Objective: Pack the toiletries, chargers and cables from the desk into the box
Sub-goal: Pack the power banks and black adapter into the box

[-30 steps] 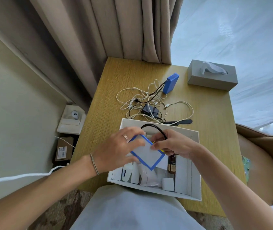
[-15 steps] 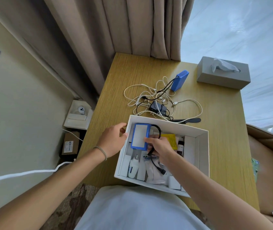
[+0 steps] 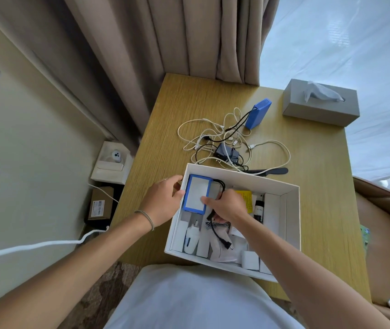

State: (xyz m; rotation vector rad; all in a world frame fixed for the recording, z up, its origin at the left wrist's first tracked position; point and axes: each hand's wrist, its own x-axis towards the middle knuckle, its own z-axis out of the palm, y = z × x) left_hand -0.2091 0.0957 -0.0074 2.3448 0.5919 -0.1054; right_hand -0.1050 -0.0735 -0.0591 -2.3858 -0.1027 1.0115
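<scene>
Wooden desk (image 3: pixel 170 129), centre of frame.

White box (image 3: pixel 293 217), lower centre, already about half filled: bottles, small cartons, yellow packet.

Blue-edged power bank (image 3: pixel 197 194) lying in box, upper left corner; right hand (image 3: pixel 227 206) gripping its black cord, thumb pressing bank.

Left hand (image 3: pixel 163 198) holding box wall at left.

Left to pack, above box: cable tangle (image 3: pixel 215 138), black charger (image 3: pixel 226 153), blue power bank (image 3: pixel 258 113).

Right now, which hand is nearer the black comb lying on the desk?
Right. The right hand is inside the white box, below the black comb; the left hand is at the box's far-left wall.
</scene>
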